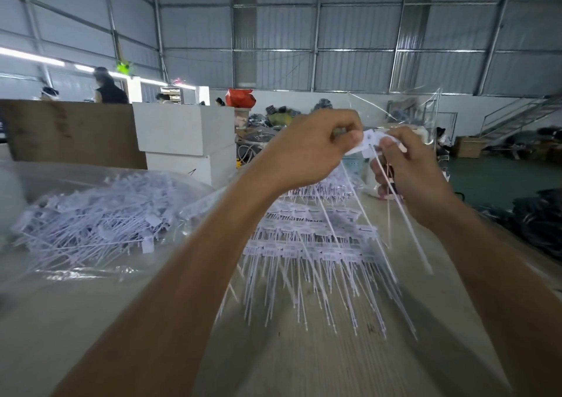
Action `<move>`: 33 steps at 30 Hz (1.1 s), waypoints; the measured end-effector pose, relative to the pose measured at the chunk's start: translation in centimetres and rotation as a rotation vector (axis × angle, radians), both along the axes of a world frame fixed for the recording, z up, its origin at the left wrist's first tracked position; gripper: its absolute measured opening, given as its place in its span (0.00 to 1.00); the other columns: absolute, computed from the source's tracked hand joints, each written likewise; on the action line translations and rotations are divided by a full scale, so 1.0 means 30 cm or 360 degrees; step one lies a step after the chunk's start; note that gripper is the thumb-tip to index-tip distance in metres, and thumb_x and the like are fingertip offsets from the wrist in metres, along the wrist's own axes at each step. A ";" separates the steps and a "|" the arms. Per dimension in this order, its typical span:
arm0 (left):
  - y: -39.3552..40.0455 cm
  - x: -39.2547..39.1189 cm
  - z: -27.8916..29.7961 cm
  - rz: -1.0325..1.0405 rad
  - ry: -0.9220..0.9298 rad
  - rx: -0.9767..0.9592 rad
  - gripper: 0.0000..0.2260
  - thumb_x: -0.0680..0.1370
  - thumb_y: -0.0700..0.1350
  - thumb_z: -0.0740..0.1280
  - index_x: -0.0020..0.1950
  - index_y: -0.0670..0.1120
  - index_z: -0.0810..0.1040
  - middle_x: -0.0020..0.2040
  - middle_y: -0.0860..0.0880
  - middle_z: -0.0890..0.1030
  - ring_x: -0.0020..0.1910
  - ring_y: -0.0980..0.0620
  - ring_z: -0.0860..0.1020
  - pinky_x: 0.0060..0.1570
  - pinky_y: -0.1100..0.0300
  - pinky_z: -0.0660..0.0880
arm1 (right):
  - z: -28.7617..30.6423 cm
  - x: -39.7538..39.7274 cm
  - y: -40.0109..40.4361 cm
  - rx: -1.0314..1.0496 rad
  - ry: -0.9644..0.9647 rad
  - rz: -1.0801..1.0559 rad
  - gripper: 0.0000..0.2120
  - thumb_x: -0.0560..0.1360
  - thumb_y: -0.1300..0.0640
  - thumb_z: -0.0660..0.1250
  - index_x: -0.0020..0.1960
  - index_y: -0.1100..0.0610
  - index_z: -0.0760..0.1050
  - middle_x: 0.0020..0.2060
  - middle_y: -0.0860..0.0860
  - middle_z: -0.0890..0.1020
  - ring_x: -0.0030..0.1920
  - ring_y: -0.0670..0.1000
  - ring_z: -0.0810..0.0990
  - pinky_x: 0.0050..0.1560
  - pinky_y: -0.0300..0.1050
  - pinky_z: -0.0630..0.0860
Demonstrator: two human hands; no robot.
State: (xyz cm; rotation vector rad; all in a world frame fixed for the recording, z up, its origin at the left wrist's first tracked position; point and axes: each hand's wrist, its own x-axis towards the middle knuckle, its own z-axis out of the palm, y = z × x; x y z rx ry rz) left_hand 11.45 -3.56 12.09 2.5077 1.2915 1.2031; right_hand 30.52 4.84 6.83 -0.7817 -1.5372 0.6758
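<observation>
Both my hands are raised above the table at chest height. My left hand pinches the flat tag heads of a few white plastic tag ties between thumb and forefinger. My right hand grips the same small bunch from the right, and their long thin tails hang down and to the right. Beneath the hands, rows of white ties still joined in strips lie stacked on the table with tails pointing toward me.
A clear plastic bag heaped with loose white ties lies at the left on the wooden table. White boxes and a brown board stand behind. People work at the far left; dark bundles lie on the floor at right.
</observation>
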 end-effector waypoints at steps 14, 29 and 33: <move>0.093 -0.068 -0.067 0.0134 0.0115 -0.0496 0.08 0.85 0.44 0.59 0.57 0.51 0.77 0.47 0.41 0.82 0.39 0.48 0.76 0.40 0.55 0.72 | 0.067 -0.055 -0.079 0.0203 -0.0385 0.0152 0.14 0.85 0.66 0.56 0.67 0.57 0.72 0.50 0.49 0.86 0.35 0.50 0.81 0.35 0.39 0.76; 0.083 -0.092 -0.057 0.0014 -0.0174 -0.0333 0.03 0.83 0.48 0.64 0.51 0.51 0.75 0.31 0.50 0.79 0.32 0.50 0.72 0.37 0.54 0.71 | 0.061 -0.061 -0.078 0.0145 -0.0253 0.0080 0.10 0.79 0.52 0.70 0.50 0.59 0.83 0.30 0.48 0.75 0.34 0.50 0.70 0.34 0.45 0.66; 0.064 -0.087 -0.045 -0.0079 -0.0168 -0.0200 0.05 0.82 0.48 0.67 0.48 0.49 0.74 0.33 0.50 0.84 0.33 0.38 0.77 0.35 0.44 0.75 | 0.058 -0.048 -0.104 0.0024 -0.0512 0.0430 0.12 0.73 0.45 0.73 0.53 0.50 0.84 0.29 0.46 0.70 0.28 0.43 0.66 0.29 0.38 0.65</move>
